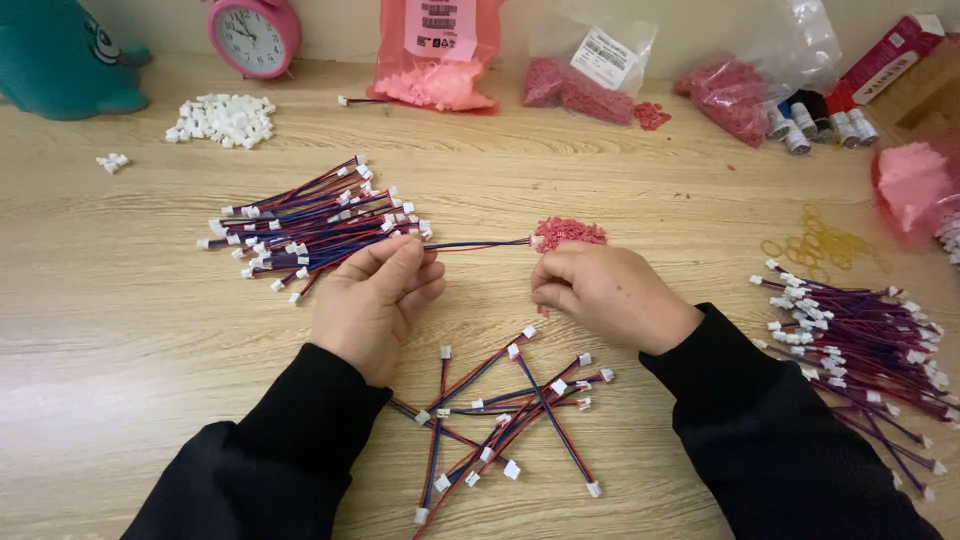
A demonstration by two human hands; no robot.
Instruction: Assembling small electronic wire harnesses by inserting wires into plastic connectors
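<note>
- A thin red and blue wire [478, 243] lay stretched flat between the two hands, held at both ends.
- Its right end touched a little heap of tiny pink plastic bits [568, 232] on the wooden table.

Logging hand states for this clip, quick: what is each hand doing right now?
Left hand: closed, pinching a red-and-blue wire.
Right hand: fingers curled shut at the wire's other end, beside the small red pieces; its exact grip is hidden.
</note>
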